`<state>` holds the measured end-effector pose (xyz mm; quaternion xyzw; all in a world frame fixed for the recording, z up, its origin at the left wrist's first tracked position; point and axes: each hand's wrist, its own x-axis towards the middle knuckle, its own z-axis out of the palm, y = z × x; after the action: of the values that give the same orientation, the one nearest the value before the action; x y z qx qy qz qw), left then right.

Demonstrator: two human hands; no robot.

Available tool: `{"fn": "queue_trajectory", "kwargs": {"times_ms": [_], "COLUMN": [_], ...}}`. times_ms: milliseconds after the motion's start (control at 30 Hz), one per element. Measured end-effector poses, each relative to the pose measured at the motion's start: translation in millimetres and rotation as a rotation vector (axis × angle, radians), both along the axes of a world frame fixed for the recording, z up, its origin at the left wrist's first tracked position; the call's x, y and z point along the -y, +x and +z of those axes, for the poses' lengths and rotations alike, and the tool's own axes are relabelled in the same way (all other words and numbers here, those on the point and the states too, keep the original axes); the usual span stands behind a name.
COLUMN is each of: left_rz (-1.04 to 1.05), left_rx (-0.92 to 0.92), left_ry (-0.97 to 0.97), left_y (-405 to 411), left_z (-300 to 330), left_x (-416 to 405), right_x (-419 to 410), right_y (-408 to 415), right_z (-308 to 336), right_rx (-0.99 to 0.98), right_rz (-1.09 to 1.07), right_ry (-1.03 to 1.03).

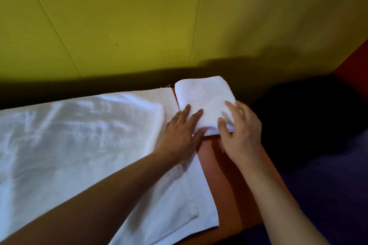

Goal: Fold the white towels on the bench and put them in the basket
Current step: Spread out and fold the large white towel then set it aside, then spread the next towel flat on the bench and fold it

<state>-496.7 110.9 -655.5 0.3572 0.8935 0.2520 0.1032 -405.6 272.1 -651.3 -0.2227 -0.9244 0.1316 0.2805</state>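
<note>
Both grips, left hand (180, 131) and right hand (242, 135), press folded towel (205, 97).

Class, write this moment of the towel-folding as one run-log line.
stage: folding | left hand: flat on folded towel | right hand: on its right edge | spread towels: unfolded on bench | basket: not visible

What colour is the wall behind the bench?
Yellow-green wall, seen in the head view.

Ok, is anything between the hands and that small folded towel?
No. The left hand and right hand already rest on the folded towel. The basket is not in view, so that path cannot be judged.
</note>
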Motion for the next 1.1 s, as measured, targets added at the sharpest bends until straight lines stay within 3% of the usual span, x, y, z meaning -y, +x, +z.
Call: {"fn": "queue_trajectory", "kwargs": {"times_ms": [100,167,400,533,633,867,1000,1100], "left_rz": [-0.039,-0.062,-0.062,-0.028,-0.064,-0.051,-0.001,0.038], "left_rx": [-0.017,-0.031,-0.071,-0.060,-0.171,-0.208,-0.204,-0.230], "left_ry": [-0.093,-0.133,-0.174,-0.235,-0.246,-0.246,-0.235,-0.172], "left_y": [-4,-6,2,39,79,148,161,160], "left_z": [-5,-3,6,8,-1,-20,-12,-1], "left_x": [0,-6,-1,59,116,178,179,173], "right_x": [6,-1,-11,-3,22,82,108,119], "right_y": [2,2,-5,-4,4,38,58,65], "right_z": [-15,-20,-14,-3,6,10,7,4], "right_rx": [0.261,0.316,0.357,0.290,0.212,0.133,0.201,0.373], "right_rz": [0.127,0.112,0.105,0.093,0.088,0.157,0.228,0.240], "right_ry": [0.040,0.043,0.038,0.066,0.074,-0.061,-0.226,-0.331]}}
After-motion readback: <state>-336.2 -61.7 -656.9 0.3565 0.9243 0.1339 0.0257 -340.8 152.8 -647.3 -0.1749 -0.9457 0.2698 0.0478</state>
